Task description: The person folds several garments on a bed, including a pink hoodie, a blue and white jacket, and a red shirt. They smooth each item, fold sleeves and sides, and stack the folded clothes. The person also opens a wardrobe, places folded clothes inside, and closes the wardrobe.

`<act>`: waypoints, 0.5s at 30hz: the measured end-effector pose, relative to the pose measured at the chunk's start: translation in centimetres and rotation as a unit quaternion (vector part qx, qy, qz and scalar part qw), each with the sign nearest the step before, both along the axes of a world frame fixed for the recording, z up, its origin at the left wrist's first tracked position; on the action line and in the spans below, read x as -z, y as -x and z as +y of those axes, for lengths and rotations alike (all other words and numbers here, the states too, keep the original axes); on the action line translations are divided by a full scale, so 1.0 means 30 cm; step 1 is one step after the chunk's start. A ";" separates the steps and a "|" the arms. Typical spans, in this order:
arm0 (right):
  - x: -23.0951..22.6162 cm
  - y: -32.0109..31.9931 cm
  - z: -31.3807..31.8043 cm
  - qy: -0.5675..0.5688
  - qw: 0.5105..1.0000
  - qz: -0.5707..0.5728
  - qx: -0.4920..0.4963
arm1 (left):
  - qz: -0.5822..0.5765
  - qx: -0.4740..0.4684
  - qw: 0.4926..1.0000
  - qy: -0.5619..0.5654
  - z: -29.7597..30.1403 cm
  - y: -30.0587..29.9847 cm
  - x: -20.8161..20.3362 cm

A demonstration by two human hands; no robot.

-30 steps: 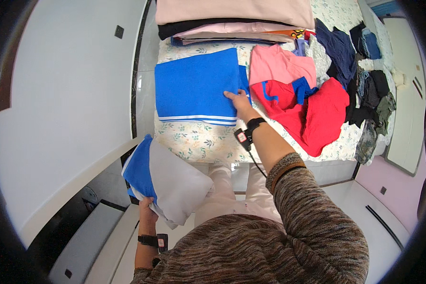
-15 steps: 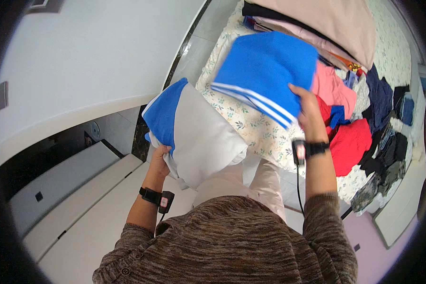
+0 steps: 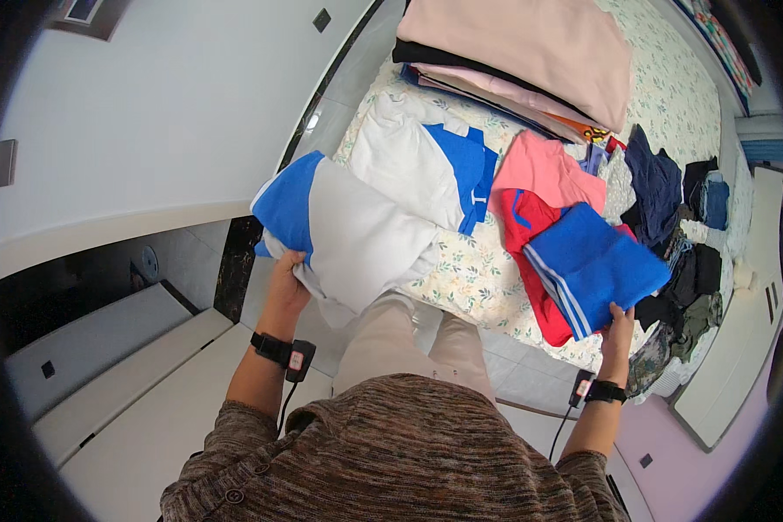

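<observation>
My left hand (image 3: pixel 289 280) is closed on the lower edge of a light grey and blue garment (image 3: pixel 357 235), folded loosely and held up beside the bed. At the right, my right hand (image 3: pixel 618 335) grips the near corner of a folded blue garment (image 3: pixel 596 261) with white stripes along one side. That blue garment is over a red garment (image 3: pixel 531 287), covering part of it; whether it rests there fully I cannot tell. A white and blue garment (image 3: pixel 409 161) lies spread on the bed, just beyond the one in my left hand.
A tall stack of folded pink and dark cloth (image 3: pixel 518 52) stands at the bed's far side. A coral garment (image 3: pixel 548 174), a navy garment (image 3: pixel 657 191) and several dark clothes (image 3: pixel 700 270) lie to the right on the floral bedsheet (image 3: pixel 470 270). A white wall (image 3: pixel 174 104) rises at left.
My right hand has carried the folded blue garment right and nearer, over the red garment. The spread white and blue garment now shows on the bed. My left hand keeps its hold, nearly still.
</observation>
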State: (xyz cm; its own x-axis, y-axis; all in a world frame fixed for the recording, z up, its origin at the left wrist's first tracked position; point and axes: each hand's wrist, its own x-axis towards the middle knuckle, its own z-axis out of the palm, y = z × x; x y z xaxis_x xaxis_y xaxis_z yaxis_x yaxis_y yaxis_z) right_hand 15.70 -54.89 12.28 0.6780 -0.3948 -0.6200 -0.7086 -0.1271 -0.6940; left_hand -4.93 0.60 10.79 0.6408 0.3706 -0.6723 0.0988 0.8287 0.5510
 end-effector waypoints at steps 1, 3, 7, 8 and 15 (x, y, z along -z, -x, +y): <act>0.046 0.024 -0.017 0.071 0.993 -0.082 -0.049 | -0.004 -0.001 1.000 0.000 -0.022 -0.024 -0.004; 0.091 0.069 -0.024 0.283 0.915 -0.215 -0.193 | -0.014 0.009 1.000 0.014 -0.054 -0.064 -0.019; 0.187 0.137 0.153 0.168 0.876 -0.273 -0.360 | -0.049 0.038 0.996 0.059 -0.107 -0.092 0.050; 0.212 0.163 0.209 0.078 0.905 -0.195 -0.370 | -0.043 0.035 0.996 0.073 -0.129 -0.086 0.105; 0.553 0.274 0.573 -0.146 0.894 0.135 -0.401 | 0.284 0.047 0.951 0.114 -0.256 0.069 0.672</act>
State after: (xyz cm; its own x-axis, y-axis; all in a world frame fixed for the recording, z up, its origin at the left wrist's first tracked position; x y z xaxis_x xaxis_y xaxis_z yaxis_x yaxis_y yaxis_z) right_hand 7.49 -37.71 -4.32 0.4800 0.3561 -0.8017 -0.6175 -0.5119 -0.5971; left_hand -7.01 -7.07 -9.37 0.1723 0.1326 -0.9761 0.4058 0.8934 0.1930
